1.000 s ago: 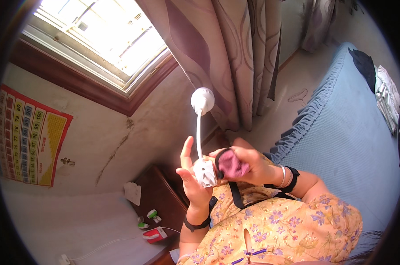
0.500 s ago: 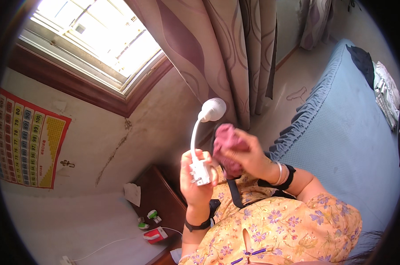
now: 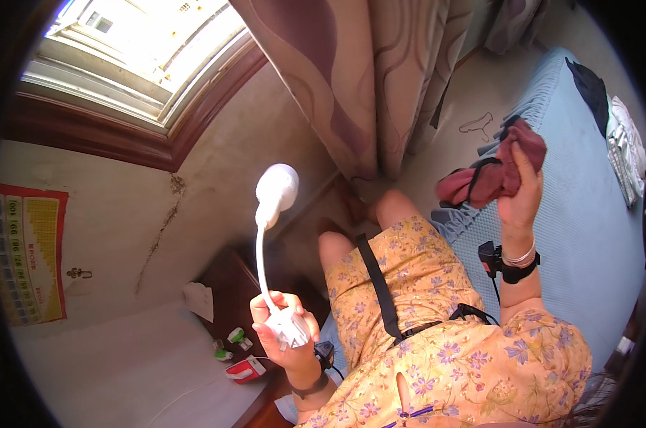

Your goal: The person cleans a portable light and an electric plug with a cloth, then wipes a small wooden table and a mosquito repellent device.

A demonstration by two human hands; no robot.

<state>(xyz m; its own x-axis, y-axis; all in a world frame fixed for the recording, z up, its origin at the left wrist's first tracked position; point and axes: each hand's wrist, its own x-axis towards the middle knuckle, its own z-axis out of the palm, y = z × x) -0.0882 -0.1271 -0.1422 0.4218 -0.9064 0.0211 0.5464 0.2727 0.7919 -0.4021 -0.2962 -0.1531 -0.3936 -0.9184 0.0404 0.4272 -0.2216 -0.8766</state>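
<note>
A small white gooseneck plug-in lamp (image 3: 262,250) stands upright in my left hand (image 3: 283,332), whose fingers are closed round its square plug base. Its round head (image 3: 277,187) tops the bent stem. Out to the right, above the edge of the bed, my right hand (image 3: 524,187) grips a bunched dark-pink cloth (image 3: 495,167) with a black strip across it. The cloth is apart from the lamp. Both my wrists wear black straps.
A bed with a light-blue ruffled cover (image 3: 572,235) fills the right, with folded clothes (image 3: 626,143) on it. At lower left, a dark wooden cabinet (image 3: 226,282) stands near a red-and-white box (image 3: 246,369). Curtains (image 3: 401,78) hang beside the window; a hanger (image 3: 476,123) lies on the floor.
My right hand has swung away to the right with the pink cloth, off from beside the lamp. My left hand has shifted left and down with the lamp.
</note>
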